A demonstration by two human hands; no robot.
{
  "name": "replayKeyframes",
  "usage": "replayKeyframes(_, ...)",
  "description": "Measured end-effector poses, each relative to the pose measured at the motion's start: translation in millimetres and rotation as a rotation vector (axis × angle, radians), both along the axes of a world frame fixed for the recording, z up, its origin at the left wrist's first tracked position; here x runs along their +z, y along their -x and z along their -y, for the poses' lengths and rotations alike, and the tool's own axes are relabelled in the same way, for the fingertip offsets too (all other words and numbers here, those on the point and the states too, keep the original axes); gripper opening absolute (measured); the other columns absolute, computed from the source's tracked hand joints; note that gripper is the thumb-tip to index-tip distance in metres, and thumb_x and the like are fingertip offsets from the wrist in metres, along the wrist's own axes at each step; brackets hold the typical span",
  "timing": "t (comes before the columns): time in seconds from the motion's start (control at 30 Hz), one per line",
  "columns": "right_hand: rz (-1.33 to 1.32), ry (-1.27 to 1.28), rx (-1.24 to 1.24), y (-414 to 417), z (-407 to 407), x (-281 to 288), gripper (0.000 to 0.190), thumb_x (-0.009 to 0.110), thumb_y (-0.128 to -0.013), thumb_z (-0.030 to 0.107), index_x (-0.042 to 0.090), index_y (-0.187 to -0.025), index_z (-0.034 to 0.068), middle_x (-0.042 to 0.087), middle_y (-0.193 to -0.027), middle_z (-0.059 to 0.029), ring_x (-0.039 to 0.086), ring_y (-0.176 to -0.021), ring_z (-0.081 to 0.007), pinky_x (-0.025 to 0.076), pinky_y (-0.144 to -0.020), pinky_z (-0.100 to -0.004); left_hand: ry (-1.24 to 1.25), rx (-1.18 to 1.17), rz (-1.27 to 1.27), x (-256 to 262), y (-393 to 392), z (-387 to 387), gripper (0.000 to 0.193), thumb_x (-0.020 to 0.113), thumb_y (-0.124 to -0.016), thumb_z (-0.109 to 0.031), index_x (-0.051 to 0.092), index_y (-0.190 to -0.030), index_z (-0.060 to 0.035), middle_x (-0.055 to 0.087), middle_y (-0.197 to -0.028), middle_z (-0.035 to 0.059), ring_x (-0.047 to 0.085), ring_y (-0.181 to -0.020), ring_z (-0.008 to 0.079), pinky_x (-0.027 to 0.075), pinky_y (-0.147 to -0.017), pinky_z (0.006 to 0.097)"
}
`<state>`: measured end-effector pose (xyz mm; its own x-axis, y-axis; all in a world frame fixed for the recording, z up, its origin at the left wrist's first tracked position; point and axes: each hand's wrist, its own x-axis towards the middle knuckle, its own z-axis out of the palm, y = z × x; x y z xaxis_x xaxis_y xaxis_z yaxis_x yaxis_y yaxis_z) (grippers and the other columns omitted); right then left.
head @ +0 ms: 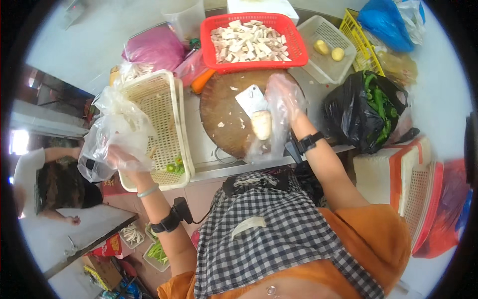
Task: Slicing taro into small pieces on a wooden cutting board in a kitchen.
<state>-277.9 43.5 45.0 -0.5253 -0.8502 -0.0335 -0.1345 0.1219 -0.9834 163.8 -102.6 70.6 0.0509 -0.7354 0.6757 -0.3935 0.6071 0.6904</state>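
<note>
My left hand (125,153) is wrapped in or behind a crumpled clear plastic bag (127,116) over the left side of a cream perforated basket (185,149). My right hand (285,93), also covered by clear plastic, is over the right side of a round wooden chopping board (220,108). Beside it on the board lie a cleaver's metal blade (251,100) and a pale, thick root or stem piece (261,125). Small white scraps are scattered on the wood. The plastic blurs the fingers of both hands, so their grip is unclear.
Behind the board stands a red basket (254,67) of cut white pieces. A clear tray (317,73) holds two peeled potatoes. Right are a black bag (340,108) of green peppers and a foam box (373,179). Another person (56,175) stands left.
</note>
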Motion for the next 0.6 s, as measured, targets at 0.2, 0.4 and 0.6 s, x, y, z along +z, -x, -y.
replayKeyframes(0.2, -0.564, 0.183, -0.431, 21, -51, 92, 0.021, 0.046, -0.087, 0.022, 0.057, -0.084, 0.004, 0.056, -0.076, -0.0052, 0.053, -0.066, -0.0139, 0.044, -0.061, -0.0264, -0.205, -0.493, -0.053, 29, 84, -48, 0.035, 0.050, -0.086, -0.028, 0.055, -0.096, 0.0050, 0.057, -0.087, 0.0102, 0.053, -0.082, 0.0187, 0.042, -0.079, 0.0319)
replayKeyframes(0.4, -0.520, 0.291, -0.158, 18, -126, 146, 0.023, 0.049, -0.087, 0.018, 0.058, -0.099, 0.000, 0.060, -0.092, -0.0110, 0.057, -0.085, -0.0197, 0.045, -0.078, -0.0305, -0.492, -0.709, 0.368, -28, 175, -90, 0.043, 0.062, -0.076, -0.034, 0.057, -0.099, 0.0026, 0.058, -0.095, 0.0201, 0.053, -0.092, 0.0322, 0.039, -0.085, 0.0387)
replayKeyframes(0.6, -0.359, -0.046, 0.070, 53, -111, 36, 0.031, 0.048, -0.088, 0.028, 0.057, -0.100, 0.001, 0.061, -0.094, -0.0091, 0.056, -0.086, -0.0172, 0.044, -0.078, -0.0292, -0.483, -0.911, 0.655, -47, 214, -116, 0.050, 0.068, -0.068, -0.035, 0.056, -0.101, 0.0012, 0.056, -0.099, 0.0229, 0.051, -0.096, 0.0368, 0.039, -0.084, 0.0415)
